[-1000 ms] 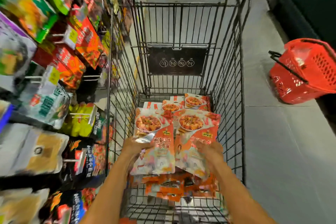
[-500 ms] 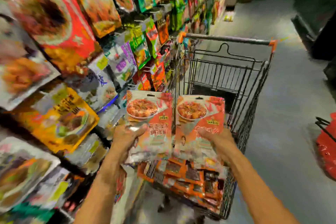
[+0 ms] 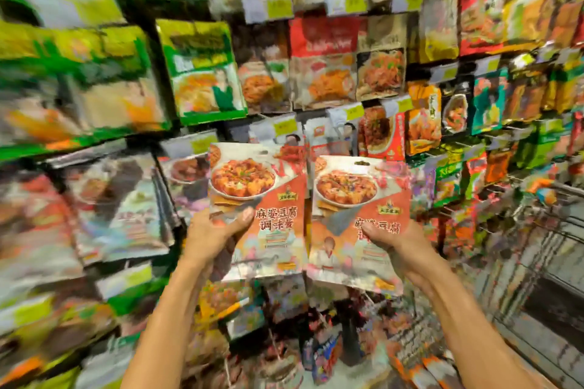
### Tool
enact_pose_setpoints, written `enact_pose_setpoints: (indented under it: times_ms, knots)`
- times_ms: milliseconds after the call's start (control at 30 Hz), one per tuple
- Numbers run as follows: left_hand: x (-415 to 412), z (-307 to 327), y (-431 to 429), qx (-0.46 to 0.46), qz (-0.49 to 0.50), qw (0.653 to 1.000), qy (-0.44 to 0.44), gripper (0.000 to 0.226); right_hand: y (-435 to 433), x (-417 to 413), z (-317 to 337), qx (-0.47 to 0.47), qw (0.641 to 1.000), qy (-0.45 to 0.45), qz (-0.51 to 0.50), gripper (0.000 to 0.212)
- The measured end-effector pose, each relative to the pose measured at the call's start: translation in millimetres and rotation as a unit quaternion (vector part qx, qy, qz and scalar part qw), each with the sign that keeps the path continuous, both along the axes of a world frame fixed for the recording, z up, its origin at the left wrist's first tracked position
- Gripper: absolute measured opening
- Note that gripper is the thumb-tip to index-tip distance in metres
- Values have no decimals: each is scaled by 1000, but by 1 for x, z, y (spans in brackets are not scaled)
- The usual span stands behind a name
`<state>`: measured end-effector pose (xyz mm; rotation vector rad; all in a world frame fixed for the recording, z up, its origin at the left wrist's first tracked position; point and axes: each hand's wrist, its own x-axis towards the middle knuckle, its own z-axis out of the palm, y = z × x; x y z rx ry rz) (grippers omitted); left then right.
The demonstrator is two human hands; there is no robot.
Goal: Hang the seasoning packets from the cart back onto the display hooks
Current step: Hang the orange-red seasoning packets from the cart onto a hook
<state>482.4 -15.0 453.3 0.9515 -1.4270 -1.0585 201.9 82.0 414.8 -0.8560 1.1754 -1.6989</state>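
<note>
I hold two orange-and-white seasoning packets upright, side by side, in front of the display wall. My left hand [image 3: 215, 234] grips the left packet [image 3: 262, 193] at its lower left, thumb across the front. My right hand [image 3: 395, 246] grips the right packet [image 3: 357, 196] at its lower right. A hang hole shows at the top of the right packet. Behind the packets' top edges are price tags [image 3: 284, 126] and similar red packets on hooks. The hooks themselves are blurred. The cart [image 3: 537, 262] stands at the right edge.
The display wall is packed with hanging packets: green ones [image 3: 202, 73] upper left, red and orange ones [image 3: 322, 66] upper middle, mixed colours to the right. More orange packets [image 3: 439, 369] lie at the lower right by the cart. The picture is motion-blurred.
Both hands lifted the two packets out of the cart and swung them left. My view turned from the cart to face the display wall.
</note>
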Motion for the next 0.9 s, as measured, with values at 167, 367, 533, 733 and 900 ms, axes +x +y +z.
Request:
enact_pose_setpoints:
  times_ms: [167,367,533,733,900]
  knots:
    - [134,31,13,-12,106,993,52,9,-53,120,35,-40,990,-9,134,22]
    - [290,51,30,-52,238,969,43,20,-93,280,55,-65,967,-27,246,26]
    - [400,52,32,-72,303,950,15,14,-113,389,51,-43,951,-16,304,28]
    - [482,43,15,-32,302,952,42,53,-138,468,34,-17,946,2,323,22]
    - [502,32,8,-27,298,953,43,67,-156,498,29,3,947,23,321,15]
